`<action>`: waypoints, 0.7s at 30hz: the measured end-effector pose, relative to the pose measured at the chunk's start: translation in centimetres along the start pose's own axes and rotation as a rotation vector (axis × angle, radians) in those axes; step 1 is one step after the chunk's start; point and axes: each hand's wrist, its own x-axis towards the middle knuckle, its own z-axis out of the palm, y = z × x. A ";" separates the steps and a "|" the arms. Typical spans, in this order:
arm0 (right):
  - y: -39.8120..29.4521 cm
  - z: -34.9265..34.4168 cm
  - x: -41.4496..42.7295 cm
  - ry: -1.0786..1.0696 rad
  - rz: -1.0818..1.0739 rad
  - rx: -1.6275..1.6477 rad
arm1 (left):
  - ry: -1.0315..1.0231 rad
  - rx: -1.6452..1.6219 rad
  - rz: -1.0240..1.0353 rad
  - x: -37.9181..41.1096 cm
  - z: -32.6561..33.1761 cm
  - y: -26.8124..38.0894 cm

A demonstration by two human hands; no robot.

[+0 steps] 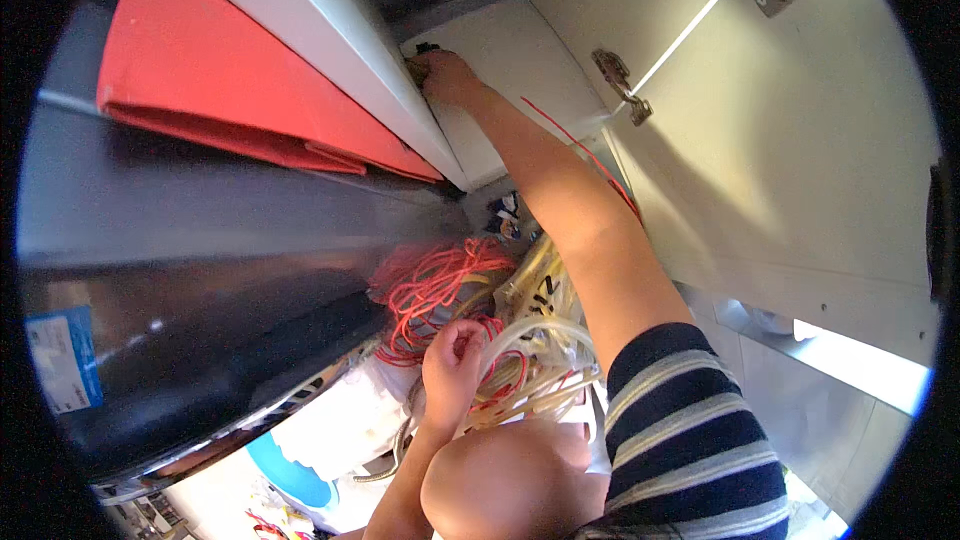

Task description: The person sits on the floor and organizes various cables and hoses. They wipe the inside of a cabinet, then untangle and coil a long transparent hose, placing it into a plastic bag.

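My right arm stretches up into an open white cabinet. My right hand (450, 79) is at the inner edge of an upright white panel (360, 37), beside a small dark piece (427, 48); its fingertips are partly hidden, and whether they grip anything is unclear. Lower down, my left hand (454, 360) has curled fingers, close to a clear plastic hose (544, 322) and tangled red cord (431, 289); what it may hold does not show. Yellowish tubing (525, 409) and a clear plastic bag (517, 292) lie around the hose. A thin red cord (577, 142) runs behind my right forearm.
Left of the panel is a folded red sheet (247, 82) above a glossy dark surface (225, 315). The cabinet door (795, 150) with metal hinges (619, 79) stands open at right. Below are my bent knee (502, 480), a white bundle (352, 409) and a blue round object (292, 472).
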 end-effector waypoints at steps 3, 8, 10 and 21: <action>0.4 1.1 -3.7 0.061 0.025 -0.015 | -0.017 -0.070 0.032 -0.1 0.1 -0.7; 0.4 1.7 -13.0 0.092 -0.004 0.113 | -0.078 -0.002 0.061 -0.2 -0.7 -0.3; -0.1 0.5 -16.8 0.030 0.044 0.145 | -0.096 0.049 0.137 0.1 -1.0 0.2; -4.6 -9.7 -30.0 -0.144 0.262 0.135 | -0.274 0.350 0.369 4.7 -2.3 -1.6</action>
